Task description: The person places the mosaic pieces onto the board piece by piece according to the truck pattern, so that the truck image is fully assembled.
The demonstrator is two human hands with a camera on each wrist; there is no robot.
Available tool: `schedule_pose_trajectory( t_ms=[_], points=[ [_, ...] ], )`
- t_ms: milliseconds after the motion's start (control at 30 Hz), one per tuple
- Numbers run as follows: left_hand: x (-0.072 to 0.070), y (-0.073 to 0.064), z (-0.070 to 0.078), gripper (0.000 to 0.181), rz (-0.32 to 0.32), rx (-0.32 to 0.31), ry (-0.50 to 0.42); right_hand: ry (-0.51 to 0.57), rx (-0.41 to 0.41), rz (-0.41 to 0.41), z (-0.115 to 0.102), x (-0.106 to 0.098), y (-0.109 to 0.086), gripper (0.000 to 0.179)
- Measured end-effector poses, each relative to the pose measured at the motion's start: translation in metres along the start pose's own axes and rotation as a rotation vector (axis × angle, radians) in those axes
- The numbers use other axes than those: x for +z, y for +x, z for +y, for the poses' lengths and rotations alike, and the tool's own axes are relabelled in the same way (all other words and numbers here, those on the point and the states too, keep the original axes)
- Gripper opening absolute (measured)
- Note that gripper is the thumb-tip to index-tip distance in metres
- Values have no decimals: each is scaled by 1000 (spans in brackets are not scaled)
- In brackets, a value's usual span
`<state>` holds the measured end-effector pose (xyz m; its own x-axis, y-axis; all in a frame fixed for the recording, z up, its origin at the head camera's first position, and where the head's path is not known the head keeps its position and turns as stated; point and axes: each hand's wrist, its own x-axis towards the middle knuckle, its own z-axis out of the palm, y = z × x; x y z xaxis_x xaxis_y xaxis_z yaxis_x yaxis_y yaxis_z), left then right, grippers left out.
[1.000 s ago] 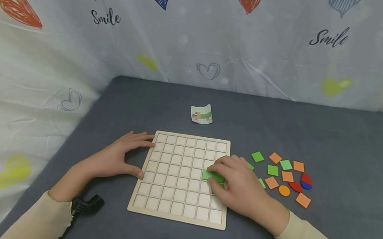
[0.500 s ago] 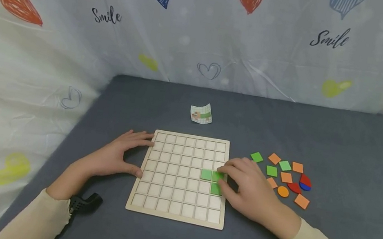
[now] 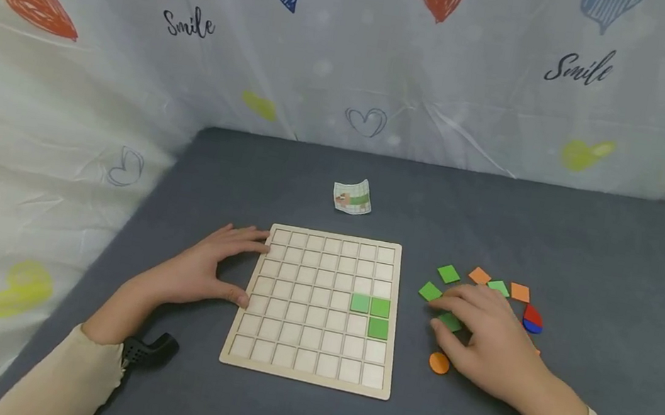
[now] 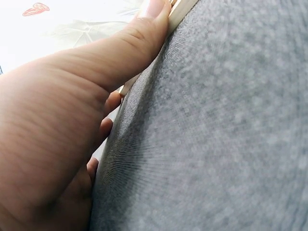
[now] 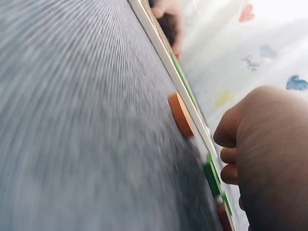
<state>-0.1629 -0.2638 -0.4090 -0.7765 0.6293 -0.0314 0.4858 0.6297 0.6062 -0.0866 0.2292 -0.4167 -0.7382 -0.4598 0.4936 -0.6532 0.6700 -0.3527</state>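
Note:
In the head view, a pale wooden grid board [image 3: 303, 318] lies on the table. Its right side holds a light green square tile [image 3: 360, 303], a green tile [image 3: 380, 307] and another green tile [image 3: 378, 329] below. My left hand [image 3: 207, 268] rests along the board's left edge, fingers spread and thumb touching the frame. Over the loose pieces is my right hand [image 3: 493, 339], thumb and fingers apart around a partly covered green square tile [image 3: 449, 322]. An orange disc [image 3: 439, 363] lies just below the thumb. The right wrist view shows green tiles [image 5: 211, 175] beneath my fingers.
Loose green tiles [image 3: 448, 274], orange tiles [image 3: 520, 292] and a red-and-blue piece [image 3: 533, 318] lie around the right hand, which hides others. A small picture card [image 3: 353, 197] lies beyond the board. A heart-printed curtain [image 3: 331, 42] hangs behind the table [image 3: 247, 173].
My right hand has left the tiles on the board and moved right, over the loose pieces. The orange disc has shifted left and toward me. My left hand stays at the board.

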Motion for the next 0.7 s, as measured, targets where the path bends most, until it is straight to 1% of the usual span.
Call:
schedule_pose_trajectory(
  t_ms=[267, 500, 700],
  points=[
    [-1, 1, -1, 97, -5, -3, 12, 12, -12, 9, 11, -12, -11, 29],
    [-4, 1, 0, 97, -8, -9, 6, 9, -21, -38, 13, -12, -12, 35],
    [-2, 1, 1, 97, -11, -5, 1, 12, -22, -38, 13, -11, -13, 32]
  ],
)
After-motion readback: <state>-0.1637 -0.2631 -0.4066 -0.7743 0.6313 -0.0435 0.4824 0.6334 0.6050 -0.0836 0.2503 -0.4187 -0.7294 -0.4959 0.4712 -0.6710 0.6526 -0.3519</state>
